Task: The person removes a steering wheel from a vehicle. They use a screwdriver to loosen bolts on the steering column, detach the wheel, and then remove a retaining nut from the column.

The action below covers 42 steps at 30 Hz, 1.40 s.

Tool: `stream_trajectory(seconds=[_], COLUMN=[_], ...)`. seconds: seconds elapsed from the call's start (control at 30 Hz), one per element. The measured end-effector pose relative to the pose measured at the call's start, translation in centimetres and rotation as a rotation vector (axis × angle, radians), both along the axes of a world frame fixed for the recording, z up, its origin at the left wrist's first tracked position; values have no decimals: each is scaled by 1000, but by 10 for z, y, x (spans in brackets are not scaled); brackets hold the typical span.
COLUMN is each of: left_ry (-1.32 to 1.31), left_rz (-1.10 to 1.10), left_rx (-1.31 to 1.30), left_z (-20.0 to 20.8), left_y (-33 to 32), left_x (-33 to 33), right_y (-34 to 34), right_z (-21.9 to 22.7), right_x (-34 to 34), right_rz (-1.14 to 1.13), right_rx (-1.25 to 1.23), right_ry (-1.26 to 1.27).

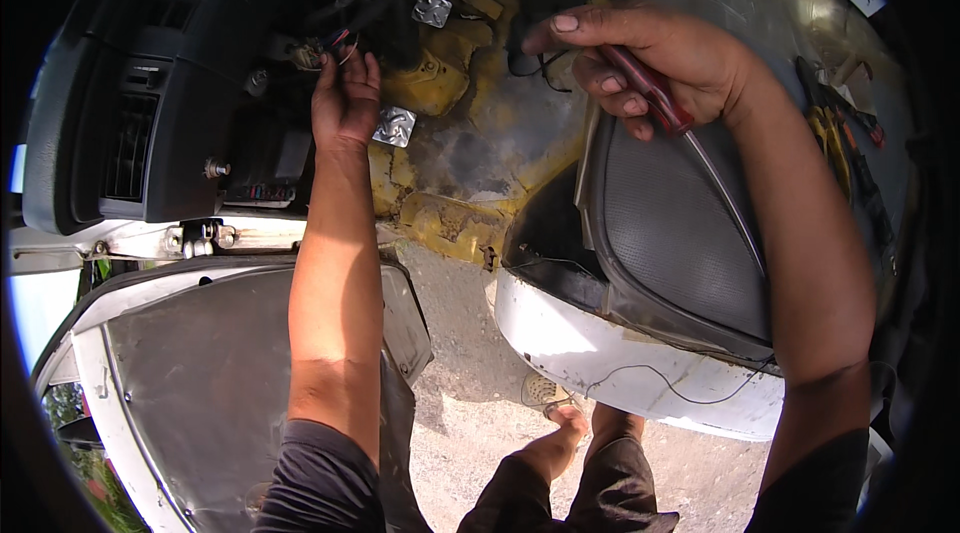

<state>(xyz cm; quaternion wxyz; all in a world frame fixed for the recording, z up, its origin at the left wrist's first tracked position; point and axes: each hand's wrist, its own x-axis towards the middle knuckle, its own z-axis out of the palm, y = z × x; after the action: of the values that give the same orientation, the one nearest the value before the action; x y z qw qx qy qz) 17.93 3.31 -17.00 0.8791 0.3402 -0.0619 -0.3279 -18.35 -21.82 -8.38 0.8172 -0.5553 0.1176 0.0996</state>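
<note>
My left hand (347,103) reaches in under the dashboard with its palm up and its fingers curled. Thumb and fingers close on a small bunch of thin coloured wires (343,37) beside a pale connector (308,56); the exact grip is partly hidden in shadow. Over the seat, my right hand (665,63) is wrapped round the dark red handle of a screwdriver (722,183). Its long metal shaft points down toward me, and the tip is hidden behind my right forearm. The index finger stretches out to the left.
A grey dashboard (85,133) stands at left above an open door (200,373). Two shiny silver squares, one a pad (394,126), sit near the worn yellow floor (440,223). Right is a dark seat (680,233) with yellow-handled tools (835,143). A thin wire (650,368) hangs over the white sill.
</note>
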Motion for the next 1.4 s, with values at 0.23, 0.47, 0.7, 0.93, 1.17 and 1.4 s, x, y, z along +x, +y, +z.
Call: stream_trajectory(seconds=[0.23, 0.47, 0.7, 0.93, 1.17, 1.4], left_ry=[-3, -19, -15, -45, -50, -25], left_rz=[83, 104, 111, 12, 55, 101], left_rx=[85, 280, 242, 192, 235, 290], left_z=[7, 17, -1, 3, -7, -6], left_y=[10, 10, 7, 21, 17, 11], left_x=[-15, -11, -17, -18, -17, -19], right_y=[2, 3, 3, -2, -3, -2], right_z=[7, 9, 10, 11, 7, 10], right_x=[0, -1, -1, -1, 0, -1], right_rz=[-36, -29, -23, 13, 16, 8], right_rx=[-20, -31, -23, 26, 48, 38], right_ry=[69, 95, 72, 67, 78, 89])
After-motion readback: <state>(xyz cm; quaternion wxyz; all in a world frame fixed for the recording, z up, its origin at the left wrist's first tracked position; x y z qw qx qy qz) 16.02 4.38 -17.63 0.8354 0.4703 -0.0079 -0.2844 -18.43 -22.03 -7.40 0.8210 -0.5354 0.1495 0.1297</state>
